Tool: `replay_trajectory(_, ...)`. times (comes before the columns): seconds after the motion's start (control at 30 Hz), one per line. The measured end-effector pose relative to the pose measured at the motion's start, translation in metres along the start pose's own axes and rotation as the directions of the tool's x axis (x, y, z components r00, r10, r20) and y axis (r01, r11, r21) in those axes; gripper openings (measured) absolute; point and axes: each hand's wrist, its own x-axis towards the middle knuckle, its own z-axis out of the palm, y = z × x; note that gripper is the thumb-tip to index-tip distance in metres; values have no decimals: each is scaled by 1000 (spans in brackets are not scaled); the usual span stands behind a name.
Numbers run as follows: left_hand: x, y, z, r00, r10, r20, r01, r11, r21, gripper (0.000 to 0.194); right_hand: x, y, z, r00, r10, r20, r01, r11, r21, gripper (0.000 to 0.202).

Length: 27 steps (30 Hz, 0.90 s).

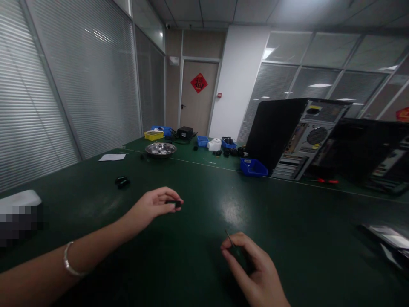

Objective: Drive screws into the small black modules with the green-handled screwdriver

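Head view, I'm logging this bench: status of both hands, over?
Left hand: holding black piece. Right hand: pinching thin tool. Blue bin farther back, beside tower; not between hands.

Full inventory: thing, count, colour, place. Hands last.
Table: 1, green, foreground
Paper: 1, white, left
Black parts: several, black, left and far
Bowl: 1, silver, far left
Yellow bin: 1, yellow, far left
Blue bins: 3+, blue, far side
Black box: 1, black, beyond bowl
White object: 1, white, far centre
Computer towers: 2+, black, right
Red item: 1, red, right
Edge items: 2, white (left), silver-black (right), unclear
Door: 1, beige, back
Sign: 1, red, door
Blinds: several, grey, both sides
Bracelet: 1, silver, left wrist
Left hand: 1, centre, holding black piece
Right hand: 1, lower right, holding thin tool
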Motion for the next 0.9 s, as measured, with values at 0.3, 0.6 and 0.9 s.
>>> replay_trajectory(0.3,-27,-12,-156,868,-82,-489,224,945,238,23,0,1,-1,999,41,8,-41,999,-10,8)
replay_trajectory(0.6,-26,-30,-171,879,-80,-471,353,773,527,28,0,2,-1,998,48,48,-47,998,-31,8)
replay_trajectory(0.9,-24,-36,-176,878,24,-478,376,583,720,35,-1,0,-1,995,79,62,-79,997,-12,8)
